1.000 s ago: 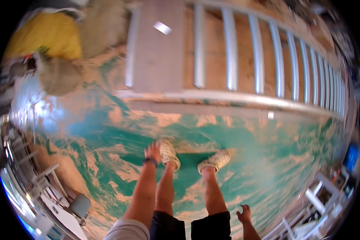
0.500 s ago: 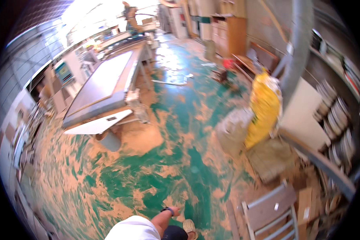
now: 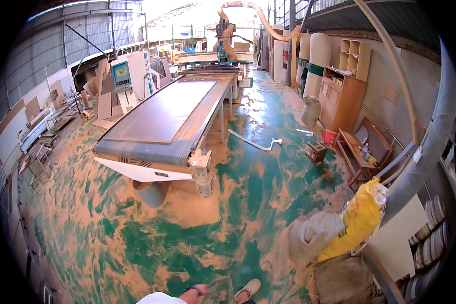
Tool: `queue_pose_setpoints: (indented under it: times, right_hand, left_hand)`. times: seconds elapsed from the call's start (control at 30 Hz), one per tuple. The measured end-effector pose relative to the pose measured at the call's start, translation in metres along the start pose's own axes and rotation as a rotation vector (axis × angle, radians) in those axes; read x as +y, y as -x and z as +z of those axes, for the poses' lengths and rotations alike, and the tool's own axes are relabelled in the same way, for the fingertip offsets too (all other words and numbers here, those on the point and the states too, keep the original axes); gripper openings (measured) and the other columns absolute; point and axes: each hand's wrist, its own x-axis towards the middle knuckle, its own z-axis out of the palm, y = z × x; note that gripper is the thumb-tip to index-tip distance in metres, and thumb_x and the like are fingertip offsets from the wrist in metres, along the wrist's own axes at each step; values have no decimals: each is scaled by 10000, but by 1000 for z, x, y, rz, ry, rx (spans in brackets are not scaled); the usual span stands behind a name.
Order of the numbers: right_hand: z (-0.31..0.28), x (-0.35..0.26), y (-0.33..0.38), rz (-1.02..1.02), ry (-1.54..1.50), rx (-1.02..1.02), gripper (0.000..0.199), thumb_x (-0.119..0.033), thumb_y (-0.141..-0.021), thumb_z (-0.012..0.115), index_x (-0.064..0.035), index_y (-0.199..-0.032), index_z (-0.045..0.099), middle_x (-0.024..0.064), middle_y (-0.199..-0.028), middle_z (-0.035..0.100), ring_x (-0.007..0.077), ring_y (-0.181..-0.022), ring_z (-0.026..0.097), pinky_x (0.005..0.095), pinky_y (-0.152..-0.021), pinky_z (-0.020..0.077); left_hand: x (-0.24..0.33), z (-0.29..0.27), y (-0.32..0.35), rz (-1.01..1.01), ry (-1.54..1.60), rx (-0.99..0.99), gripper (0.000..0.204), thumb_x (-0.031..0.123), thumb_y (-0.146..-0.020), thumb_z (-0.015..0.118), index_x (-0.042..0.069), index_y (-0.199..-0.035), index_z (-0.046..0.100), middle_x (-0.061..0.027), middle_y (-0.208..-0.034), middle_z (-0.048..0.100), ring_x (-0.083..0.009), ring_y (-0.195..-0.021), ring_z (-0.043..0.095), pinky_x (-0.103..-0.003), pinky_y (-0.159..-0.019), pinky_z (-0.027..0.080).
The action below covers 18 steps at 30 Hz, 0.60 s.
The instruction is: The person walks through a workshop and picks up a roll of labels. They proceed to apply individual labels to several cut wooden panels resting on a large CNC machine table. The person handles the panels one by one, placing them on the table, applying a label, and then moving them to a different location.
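My left hand is low at the bottom edge, past a white sleeve and a dark wristband. It hangs over the dusty floor, touching nothing that I can see; its fingers are small and blurred. To its right, one of my feet wears a pale clog. My right hand is out of the picture. Ahead stands a long flat machine bed with a brown board lying on it.
Sawdust covers much of the green floor. A grey bin stands below the bed's near end. On the right are a grey sack, a yellow sack and a thick pipe. A white strip and a small stool lie ahead.
My view has tilted up, bringing the far machine and more of the hall into sight. My left hand sits lower in the picture. The folding chair at lower right has left the view.
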Motion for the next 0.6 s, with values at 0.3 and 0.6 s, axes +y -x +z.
queue_pose_setpoints:
  times: [0.3, 0.6]
  right_hand:
    - [-126, -13, -177, 396, 122, 5, 375, -272, -859, 588, -33, -1148, 595, 203, -1045, 642, 305, -975, 620, 429, -834, 491]
    - [-220, -483, -552, -639, -189, 146, 384, -150, -833, 636, -53, -1203, 597, 84, -933, 648, 179, -839, 614, 317, -780, 503]
  left_hand:
    - [-60, -159, 6, -715, 515, 389, 486, 356, -787, 691, 112, -1205, 659, -148, -1158, 675, -288, -1063, 647, -361, -928, 502]
    - [-32, -201, -121, -875, 526, 11, 561, 451, -781, 707, 74, -1195, 664, -120, -1202, 663, -285, -1145, 602, -397, -999, 453]
